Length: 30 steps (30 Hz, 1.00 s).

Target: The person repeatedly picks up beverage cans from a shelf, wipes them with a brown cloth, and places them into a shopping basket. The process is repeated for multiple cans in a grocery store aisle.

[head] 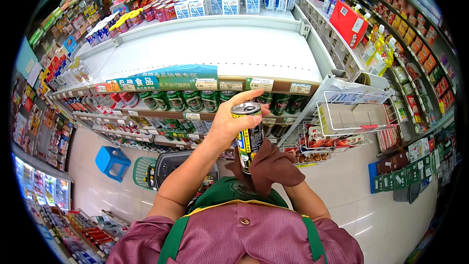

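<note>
My left hand [234,121] grips the upper part of a tall black, yellow and blue drink can [249,146], its index finger stretched out past the silver rim. The can stands upright in front of my green apron. A brown cloth [274,165] covers my right hand [280,170] and lies against the lower part of the can; the right fingers are hidden under it. Beyond the hands is a white metal shelf top [205,49] with price labels [260,84] along its front edge. Green drink cans [192,101] stand in a row on the level below.
Milk cartons [223,2] stand on the shelf behind. A wire basket [357,117] hangs at the right of the shelf. On the floor at left are a blue plastic stool [113,162], a green basket [144,172] and a dark grey basket [172,167]. Green boxes [403,176] lie at right.
</note>
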Motion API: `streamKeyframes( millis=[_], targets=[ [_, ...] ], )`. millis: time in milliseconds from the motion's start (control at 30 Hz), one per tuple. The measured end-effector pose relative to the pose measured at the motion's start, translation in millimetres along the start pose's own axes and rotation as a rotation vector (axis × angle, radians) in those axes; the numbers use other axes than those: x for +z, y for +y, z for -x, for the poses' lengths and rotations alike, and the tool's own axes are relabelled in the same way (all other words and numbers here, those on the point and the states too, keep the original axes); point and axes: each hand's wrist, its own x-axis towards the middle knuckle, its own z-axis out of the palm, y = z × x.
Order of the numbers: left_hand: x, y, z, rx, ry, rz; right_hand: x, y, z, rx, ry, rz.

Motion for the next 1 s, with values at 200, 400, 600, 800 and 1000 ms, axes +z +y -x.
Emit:
streamKeyframes(
  millis=[200,400,600,800,1000],
  targets=[
    [13,4,13,0.086,0.123,-0.345,-20,31,-20,0.213,-0.104,-0.855],
    [14,12,16,0.178,0.119,-0.33,5,25,-11,0.248,-0.264,-1.076],
    [0,27,20,0.2,0.085,-0.225,-35,0,-35,0.249,-0.248,-0.874],
    [-11,17,7,0.277,-0.356,0.026,-10,5,-5,0.354,-0.347,-1.268],
    [-10,2,-7,0.141,-0.659,0.029,-73,39,-20,0.228,-0.025,-1.513]
  ],
)
